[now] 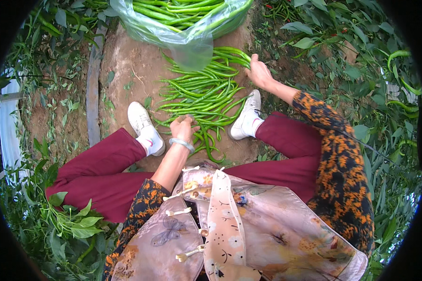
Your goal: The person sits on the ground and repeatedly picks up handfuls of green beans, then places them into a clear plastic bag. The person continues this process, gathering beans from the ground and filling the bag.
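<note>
A pile of long green chili peppers [200, 95] lies on the bare soil between my feet. My right hand [259, 72], at the pile's upper right, grips the ends of several green chili peppers [234, 55]. Low on the pile's near edge is my left hand [183, 127], its fingers curled down over the peppers; whether it holds any is hidden. A bangle circles that wrist. Beyond the pile stands a clear plastic bag [193, 52], its mouth wide and full of green peppers [176, 14]. One flap of the bag hangs over the pile's far end.
White shoes [139, 116] flank the pile. A grey strip [93, 91] runs along the soil path [123, 77] on the left. Leafy pepper plants [355, 70] crowd both sides. More peppers, some red, lie in a heap [283, 10] at the upper right.
</note>
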`<state>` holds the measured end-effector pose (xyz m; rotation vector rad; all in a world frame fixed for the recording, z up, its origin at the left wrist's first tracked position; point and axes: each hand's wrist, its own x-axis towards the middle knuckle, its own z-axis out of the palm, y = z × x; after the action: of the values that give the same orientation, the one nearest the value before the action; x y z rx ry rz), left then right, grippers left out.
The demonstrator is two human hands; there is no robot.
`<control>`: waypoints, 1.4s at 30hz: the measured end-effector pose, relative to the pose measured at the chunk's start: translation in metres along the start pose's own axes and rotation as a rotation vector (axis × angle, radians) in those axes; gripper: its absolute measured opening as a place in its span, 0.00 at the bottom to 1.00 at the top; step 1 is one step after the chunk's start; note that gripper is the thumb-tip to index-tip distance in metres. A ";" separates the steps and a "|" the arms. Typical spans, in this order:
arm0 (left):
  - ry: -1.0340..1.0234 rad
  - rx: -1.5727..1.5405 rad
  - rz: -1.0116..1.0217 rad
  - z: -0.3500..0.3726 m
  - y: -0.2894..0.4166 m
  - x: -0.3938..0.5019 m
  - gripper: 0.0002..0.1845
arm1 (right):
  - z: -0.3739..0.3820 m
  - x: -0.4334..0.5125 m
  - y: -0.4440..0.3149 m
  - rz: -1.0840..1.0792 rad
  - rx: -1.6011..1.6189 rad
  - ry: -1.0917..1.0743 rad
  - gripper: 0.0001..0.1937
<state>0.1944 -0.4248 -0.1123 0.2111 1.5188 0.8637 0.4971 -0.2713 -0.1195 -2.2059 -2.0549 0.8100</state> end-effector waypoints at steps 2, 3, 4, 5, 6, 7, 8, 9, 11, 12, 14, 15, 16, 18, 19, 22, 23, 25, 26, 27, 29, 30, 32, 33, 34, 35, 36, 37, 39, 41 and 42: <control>-0.046 -0.030 -0.041 0.005 -0.005 0.001 0.13 | -0.021 -0.044 -0.017 -0.018 0.043 0.030 0.20; -0.062 -0.047 -0.058 0.007 -0.007 0.001 0.13 | -0.031 -0.065 -0.026 -0.080 0.086 0.055 0.20; -0.110 -0.066 -0.058 0.009 -0.009 0.001 0.13 | -0.039 -0.084 -0.037 -0.079 0.113 0.096 0.20; -0.146 -0.077 -0.078 0.009 -0.011 0.000 0.15 | -0.049 -0.100 -0.046 -0.019 0.125 0.086 0.19; -0.173 -0.094 -0.095 0.010 -0.012 -0.001 0.15 | -0.058 -0.118 -0.053 0.044 0.169 0.046 0.18; -0.211 -0.109 -0.104 0.010 -0.012 -0.003 0.16 | -0.062 -0.134 -0.060 0.046 0.238 0.044 0.18; -0.250 -0.135 -0.123 0.010 -0.012 -0.005 0.16 | -0.060 -0.149 -0.067 0.065 0.198 0.037 0.16; -0.300 -0.164 -0.140 0.010 -0.011 -0.007 0.16 | -0.057 -0.163 -0.072 0.083 0.152 0.040 0.14; -0.478 -0.274 -0.173 0.012 -0.009 -0.014 0.17 | -0.045 -0.187 -0.080 0.232 0.510 -0.126 0.08; -0.603 -0.355 -0.187 0.013 -0.007 -0.018 0.18 | -0.036 -0.196 -0.085 0.272 0.578 -0.146 0.09; -0.808 -0.532 -0.208 0.018 -0.003 -0.026 0.20 | -0.018 -0.208 -0.093 0.295 0.501 -0.099 0.13; -0.898 -0.628 -0.213 0.021 0.000 -0.028 0.22 | -0.010 -0.212 -0.097 0.106 0.446 -0.018 0.14; -0.934 -0.685 -0.171 0.024 0.002 -0.030 0.23 | -0.004 -0.217 -0.101 -0.030 0.388 0.083 0.16; -0.893 -0.732 -0.128 0.027 0.007 -0.032 0.21 | 0.006 -0.222 -0.107 -0.013 0.286 -0.012 0.20; -0.910 -0.731 -0.070 0.027 0.010 -0.032 0.20 | 0.011 -0.221 -0.112 0.025 0.352 -0.072 0.20; -0.685 -0.821 -0.236 0.023 0.014 -0.028 0.20 | 0.020 -0.217 -0.119 0.201 0.731 -0.310 0.20; -0.683 -0.843 -0.222 0.021 0.015 -0.027 0.20 | 0.022 -0.213 -0.120 0.101 0.708 -0.291 0.19; -0.667 -0.905 -0.207 0.017 0.016 -0.022 0.21 | 0.026 -0.206 -0.122 -0.017 0.698 -0.254 0.18; -0.645 -0.873 -0.176 0.015 0.015 -0.019 0.22 | 0.028 -0.202 -0.123 0.044 0.829 -0.319 0.18; -0.617 -0.841 -0.188 0.014 0.014 -0.016 0.22 | 0.029 -0.199 -0.122 0.048 0.792 -0.298 0.17; -0.614 -0.785 -0.169 0.012 0.012 -0.008 0.22 | 0.029 -0.194 -0.121 0.112 0.698 -0.301 0.16; -0.625 -0.791 -0.160 0.010 0.012 -0.004 0.19 | 0.028 -0.192 -0.120 0.092 0.672 -0.310 0.15; -0.553 -0.753 -0.119 0.008 0.010 0.003 0.17 | 0.027 -0.190 -0.118 0.101 0.865 -0.344 0.15; -0.529 -0.758 -0.127 0.006 0.009 0.007 0.16 | 0.028 -0.189 -0.118 0.086 0.967 -0.343 0.14; -0.494 -0.730 -0.115 0.005 0.008 0.010 0.14 | 0.027 -0.189 -0.116 0.143 1.003 -0.334 0.14; -0.500 -0.705 -0.097 0.003 0.007 0.014 0.11 | 0.029 -0.188 -0.114 0.164 1.003 -0.290 0.14; -0.473 -0.667 -0.116 0.002 0.005 0.015 0.10 | 0.030 -0.186 -0.111 0.164 1.032 -0.248 0.14; -0.445 -0.642 -0.116 0.000 0.003 0.018 0.09 | 0.031 -0.185 -0.108 0.140 1.064 -0.203 0.14; -0.394 -0.622 -0.170 -0.001 -0.001 0.020 0.09 | 0.034 -0.179 -0.099 0.221 1.095 -0.160 0.14; -0.346 -0.587 -0.193 -0.001 -0.005 0.022 0.08 | 0.036 -0.170 -0.088 0.344 1.110 -0.112 0.15; -0.328 -0.560 -0.198 -0.002 -0.007 0.023 0.09 | 0.037 -0.165 -0.083 0.342 1.127 -0.129 0.18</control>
<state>0.1912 -0.4162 -0.1346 -0.1983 0.9318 1.0037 0.4063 -0.4269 -0.0636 -1.7808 -0.7821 1.6161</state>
